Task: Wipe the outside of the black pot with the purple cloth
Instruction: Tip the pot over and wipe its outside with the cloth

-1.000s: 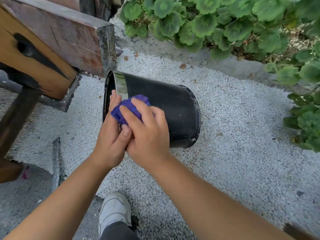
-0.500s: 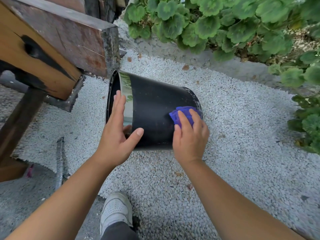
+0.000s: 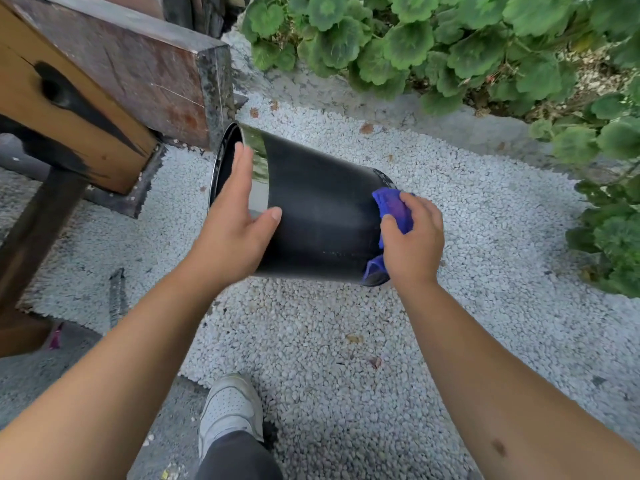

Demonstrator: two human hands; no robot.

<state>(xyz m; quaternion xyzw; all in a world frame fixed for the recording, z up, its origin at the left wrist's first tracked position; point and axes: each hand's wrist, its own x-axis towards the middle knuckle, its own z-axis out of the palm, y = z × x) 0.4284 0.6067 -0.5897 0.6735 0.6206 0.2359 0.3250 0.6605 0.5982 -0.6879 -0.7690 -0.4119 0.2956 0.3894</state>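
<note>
The black pot (image 3: pixel 318 209) lies on its side on white gravel, its open mouth facing left and its base to the right. My left hand (image 3: pixel 235 230) grips the pot near the rim, fingers over the top and thumb along the side. My right hand (image 3: pixel 412 240) is closed on the purple cloth (image 3: pixel 393 211) and presses it against the pot's base end. A fold of the cloth hangs down by the lower edge of the base.
A heavy wooden bench (image 3: pixel 104 88) stands close on the left, just behind the pot's mouth. Green leafy plants (image 3: pixel 433 43) line a concrete kerb at the back and right. My white shoe (image 3: pixel 230 410) is on the gravel below. A metal rod (image 3: pixel 117 296) lies at left.
My right hand has slid the cloth from near the pot's rim along its side to the base end. My left hand has shifted to hold the pot by the rim.
</note>
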